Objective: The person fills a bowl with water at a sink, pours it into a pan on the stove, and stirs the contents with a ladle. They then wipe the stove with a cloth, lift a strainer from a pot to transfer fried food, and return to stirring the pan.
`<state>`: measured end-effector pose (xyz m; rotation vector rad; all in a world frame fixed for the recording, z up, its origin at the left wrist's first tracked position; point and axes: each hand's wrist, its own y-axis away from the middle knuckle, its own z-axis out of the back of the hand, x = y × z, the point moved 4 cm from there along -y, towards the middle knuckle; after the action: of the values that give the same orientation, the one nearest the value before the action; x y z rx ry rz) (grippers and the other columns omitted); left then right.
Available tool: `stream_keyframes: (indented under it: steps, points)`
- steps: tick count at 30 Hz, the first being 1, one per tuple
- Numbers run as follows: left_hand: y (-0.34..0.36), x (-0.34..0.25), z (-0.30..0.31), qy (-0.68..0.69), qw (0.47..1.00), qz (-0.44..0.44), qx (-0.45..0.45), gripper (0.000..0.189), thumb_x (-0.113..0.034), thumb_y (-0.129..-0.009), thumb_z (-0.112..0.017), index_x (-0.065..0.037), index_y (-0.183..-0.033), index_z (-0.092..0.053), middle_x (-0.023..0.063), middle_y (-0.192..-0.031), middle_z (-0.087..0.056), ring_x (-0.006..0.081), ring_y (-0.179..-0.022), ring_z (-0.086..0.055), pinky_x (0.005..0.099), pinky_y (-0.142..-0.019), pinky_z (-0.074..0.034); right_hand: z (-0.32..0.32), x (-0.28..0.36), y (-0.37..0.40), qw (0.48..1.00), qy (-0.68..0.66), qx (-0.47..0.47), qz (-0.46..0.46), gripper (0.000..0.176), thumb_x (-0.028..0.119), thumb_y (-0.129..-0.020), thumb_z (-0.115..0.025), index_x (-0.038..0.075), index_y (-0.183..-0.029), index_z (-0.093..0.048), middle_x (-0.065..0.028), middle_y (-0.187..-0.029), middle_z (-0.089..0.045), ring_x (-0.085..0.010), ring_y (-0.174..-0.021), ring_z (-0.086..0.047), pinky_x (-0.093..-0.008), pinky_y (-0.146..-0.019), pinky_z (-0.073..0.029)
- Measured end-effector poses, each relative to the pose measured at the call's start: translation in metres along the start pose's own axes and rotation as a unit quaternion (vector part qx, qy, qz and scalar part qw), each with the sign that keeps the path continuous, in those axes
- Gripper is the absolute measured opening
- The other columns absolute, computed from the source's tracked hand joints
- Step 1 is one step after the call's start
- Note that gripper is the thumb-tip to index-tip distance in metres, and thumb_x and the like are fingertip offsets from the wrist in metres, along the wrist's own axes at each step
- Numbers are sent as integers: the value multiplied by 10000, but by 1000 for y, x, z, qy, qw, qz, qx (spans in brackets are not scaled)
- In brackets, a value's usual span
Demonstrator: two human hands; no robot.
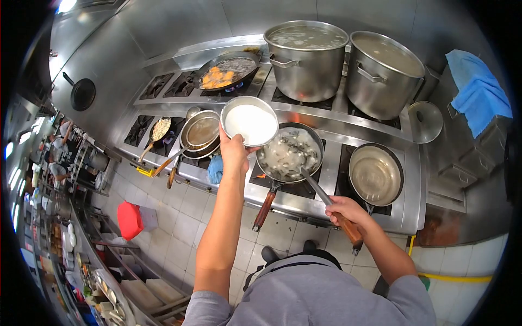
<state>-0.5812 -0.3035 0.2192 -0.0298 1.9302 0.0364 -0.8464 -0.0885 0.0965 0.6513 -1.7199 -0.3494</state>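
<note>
My left hand (235, 153) grips a metal bowl (223, 118) filled with white liquid (249, 122). The bowl is held over the stove's front edge, just left of a frying pan (265, 209) with a wooden handle. Inside that pan, a whitish mixture with dark pieces (291, 149) covers the bottom. My right hand (349, 212) is closed around the wooden handle of a long metal utensil (318, 187). Its far end dips into the mixture, so its shape is hidden.
Two large stockpots (307, 70) stand at the back. A wok (247, 70) holds orange pieces in bubbling oil. An empty-looking pan (401, 174) sits at right; a small pan (154, 143) and strainers (187, 130) at left. A blue cloth (478, 92) hangs right.
</note>
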Motion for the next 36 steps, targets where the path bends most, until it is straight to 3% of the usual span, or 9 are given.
stream_keyframes:
  steps: [4, 8, 13, 22, 28, 30, 33, 34, 36]
  points:
    - [-4, 2, -2, -9, 1000, 1, -1, 820, 59, -792, -362, -206, -1541, -158, 181, -1352, -491, 335, -992, -669, 409, -576, -612, -9, 12, 24, 995, -87, 19, -33, 127, 130, -932, -598, 69, -1041, -576, 13, -775, -582, -62, -583, -561, -207, -495, -455]
    - [-2, 2, -5, -16, 1000, 8, -4, 829, 58, -793, -362, -218, -1545, -149, 186, -1356, -488, 334, -995, -668, 408, -577, -611, -14, 16, 34, 998, -53, 39, 5, 174, 121, -930, -599, 56, -1089, -575, 11, -757, -577, -59, -560, -557, -201, -495, -458]
    - [-3, 0, -9, -24, 1000, 6, -3, 832, 56, -792, -362, -220, -1547, -148, 183, -1357, -488, 334, -1004, -665, 416, -588, -608, -10, 27, 35, 996, 58, -13, 71, 432, 47, -902, -589, 43, -1329, -523, 11, -727, -554, -73, -511, -549, -230, -490, -461]
    - [-6, -14, -18, -30, 999, -16, 4, 806, 48, -785, -369, -230, -1522, -196, 178, -1327, -500, 343, -992, -657, 438, -601, -596, 9, 44, 9, 967, 173, -90, 164, 681, 46, -874, -626, 81, -1505, -374, 0, -705, -519, -92, -535, -532, -273, -522, -468]
    - [-13, -27, -22, -27, 999, -24, 6, 827, 51, -788, -370, -230, -1538, -167, 185, -1351, -485, 345, -1010, -656, 429, -589, -594, 26, 47, -20, 926, 290, -168, 172, 719, 97, -822, -664, 94, -1491, -400, -82, -724, -591, -160, -585, -614, -330, -589, -513]
    - [-13, -31, -25, -29, 999, -30, 9, 830, 52, -787, -371, -231, -1538, -163, 186, -1349, -485, 347, -1007, -655, 432, -593, -594, 37, 40, -34, 833, 453, -220, 227, 729, 97, -805, -657, 114, -1489, -407, -128, -753, -616, -202, -621, -656, -358, -613, -529]
    - [-10, -39, -27, -30, 999, -44, -9, 747, 40, -781, -387, -204, -1475, -257, 184, -1279, -522, 344, -951, -659, 439, -602, -596, 35, 28, -44, 823, 485, -207, 211, 676, 97, -794, -654, 93, -1440, -458, -144, -761, -619, -228, -623, -669, -379, -601, -539]
    - [-10, -39, -27, -28, 999, -41, -8, 747, 39, -782, -389, -206, -1475, -257, 182, -1277, -523, 342, -950, -660, 436, -602, -597, 31, 28, -40, 823, 486, -205, 212, 676, 97, -794, -654, 93, -1440, -458, -144, -761, -619, -228, -623, -669, -379, -601, -539]
    - [-11, -38, -26, -27, 999, -37, -8, 746, 37, -782, -390, -208, -1475, -258, 181, -1275, -524, 339, -949, -660, 434, -602, -598, 19, 19, -34, 928, 331, -103, 135, 545, 89, -804, -647, 55, -1334, -525, -120, -731, -605, -197, -575, -641, -357, -554, -530]
